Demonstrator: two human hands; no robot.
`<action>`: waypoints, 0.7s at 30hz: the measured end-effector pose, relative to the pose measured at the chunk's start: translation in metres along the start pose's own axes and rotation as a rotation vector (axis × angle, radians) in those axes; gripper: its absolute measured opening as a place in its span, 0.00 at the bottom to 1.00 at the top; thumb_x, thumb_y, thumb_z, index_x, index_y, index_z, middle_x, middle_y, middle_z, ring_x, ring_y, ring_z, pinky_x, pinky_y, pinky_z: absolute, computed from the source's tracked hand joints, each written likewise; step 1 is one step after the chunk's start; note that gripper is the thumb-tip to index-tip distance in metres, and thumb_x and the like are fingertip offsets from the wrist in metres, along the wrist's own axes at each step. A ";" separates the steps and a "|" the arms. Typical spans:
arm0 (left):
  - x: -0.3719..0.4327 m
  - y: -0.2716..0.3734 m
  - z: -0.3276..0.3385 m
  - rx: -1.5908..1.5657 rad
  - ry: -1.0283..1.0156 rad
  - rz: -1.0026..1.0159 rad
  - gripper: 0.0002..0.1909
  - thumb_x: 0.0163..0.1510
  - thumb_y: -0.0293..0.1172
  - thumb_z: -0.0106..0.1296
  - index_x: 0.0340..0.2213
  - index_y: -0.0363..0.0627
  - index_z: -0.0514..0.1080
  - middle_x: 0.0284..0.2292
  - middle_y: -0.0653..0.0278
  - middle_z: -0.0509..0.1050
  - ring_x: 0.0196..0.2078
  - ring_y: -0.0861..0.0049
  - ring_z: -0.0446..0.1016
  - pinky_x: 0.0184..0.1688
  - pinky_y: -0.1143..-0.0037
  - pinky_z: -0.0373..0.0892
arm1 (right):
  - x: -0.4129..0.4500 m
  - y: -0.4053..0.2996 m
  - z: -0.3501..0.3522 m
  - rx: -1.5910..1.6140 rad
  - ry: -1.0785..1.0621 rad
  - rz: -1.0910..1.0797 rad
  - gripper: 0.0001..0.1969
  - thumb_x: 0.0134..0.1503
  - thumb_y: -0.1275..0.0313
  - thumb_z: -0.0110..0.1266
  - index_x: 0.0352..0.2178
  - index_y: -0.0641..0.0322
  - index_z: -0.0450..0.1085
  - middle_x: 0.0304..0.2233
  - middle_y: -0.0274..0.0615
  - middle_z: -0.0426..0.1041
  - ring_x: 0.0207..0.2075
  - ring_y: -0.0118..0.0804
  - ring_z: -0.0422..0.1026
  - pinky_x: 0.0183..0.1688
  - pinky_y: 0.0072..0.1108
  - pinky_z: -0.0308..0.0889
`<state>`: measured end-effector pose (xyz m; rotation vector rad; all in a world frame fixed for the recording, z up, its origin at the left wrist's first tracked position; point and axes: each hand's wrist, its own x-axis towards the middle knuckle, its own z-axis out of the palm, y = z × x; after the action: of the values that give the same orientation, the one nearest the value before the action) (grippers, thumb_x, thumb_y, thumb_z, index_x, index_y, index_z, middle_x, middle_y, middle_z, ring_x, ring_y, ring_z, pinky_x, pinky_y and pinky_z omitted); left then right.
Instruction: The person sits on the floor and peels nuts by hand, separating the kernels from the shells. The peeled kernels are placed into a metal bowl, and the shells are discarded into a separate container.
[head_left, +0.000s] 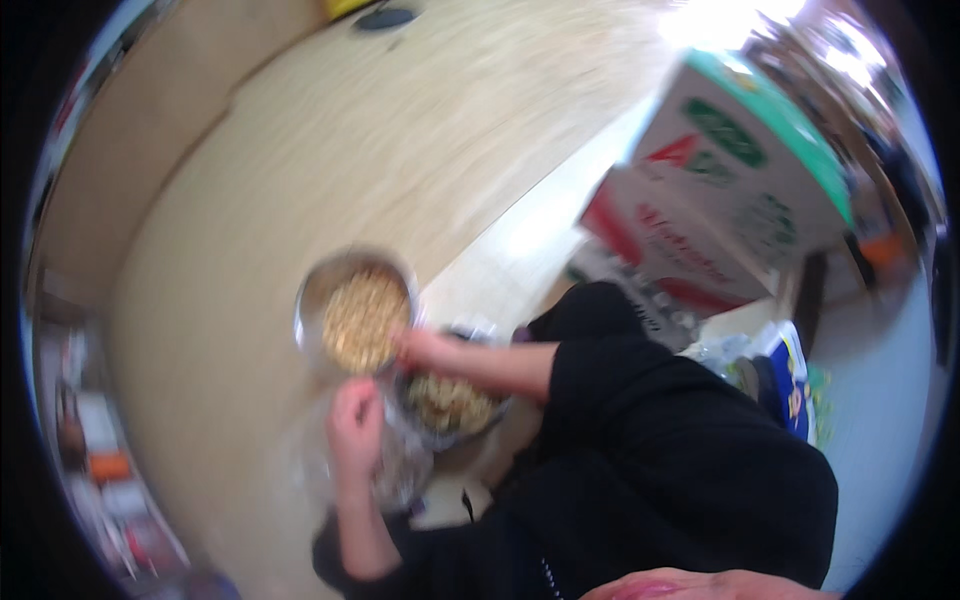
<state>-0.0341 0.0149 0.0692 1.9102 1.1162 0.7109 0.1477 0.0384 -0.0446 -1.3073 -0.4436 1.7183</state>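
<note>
A round metal bowl (305, 300) stands on the floor, holding many small tan nuts or beans (365, 319). At its near right rim is my right hand (426, 350), fingers blurred; whether it pinches anything is not clear. Below that forearm sits a second, darker container with larger pale pieces (448, 405), partly covered by the arm. My left hand (355, 409) is curled just below the metal bowl, above a clear plastic bag (401, 465). Blur hides whether its fingers hold something.
Pale flooring (225, 315) spreads ahead and left. Printed cardboard boxes (720, 187) are stacked at right, near a blue and white package (791, 382). Wooden furniture (142, 127) lines the upper left. Shelves with assorted items (112, 472) stand at lower left.
</note>
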 end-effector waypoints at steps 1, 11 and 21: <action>-0.003 0.000 -0.015 0.059 0.071 0.039 0.08 0.51 0.23 0.52 0.35 0.37 0.72 0.39 0.57 0.74 0.40 0.69 0.73 0.42 0.75 0.69 | 0.004 -0.005 0.001 0.200 -0.114 -0.030 0.17 0.62 0.58 0.41 0.35 0.62 0.66 0.27 0.40 0.71 0.29 0.31 0.68 0.30 0.25 0.64; -0.028 -0.013 -0.117 0.000 0.506 -0.130 0.08 0.54 0.27 0.53 0.35 0.36 0.73 0.35 0.64 0.75 0.34 0.83 0.71 0.38 0.81 0.68 | -0.001 -0.034 0.036 0.126 -0.110 -0.174 0.29 0.63 0.65 0.42 0.57 0.76 0.45 0.56 0.57 0.54 0.56 0.46 0.61 0.57 0.30 0.59; -0.049 -0.016 -0.141 -0.226 0.615 -0.065 0.07 0.53 0.27 0.55 0.33 0.37 0.74 0.31 0.67 0.75 0.30 0.87 0.70 0.34 0.84 0.67 | -0.034 0.000 0.107 -0.778 -0.688 -0.404 0.13 0.60 0.71 0.46 0.45 0.61 0.69 0.41 0.41 0.73 0.45 0.33 0.70 0.50 0.24 0.64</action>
<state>-0.1725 0.0255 0.1266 1.4888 1.3820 1.3815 0.0530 0.0353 0.0147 -0.9584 -1.7800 1.6500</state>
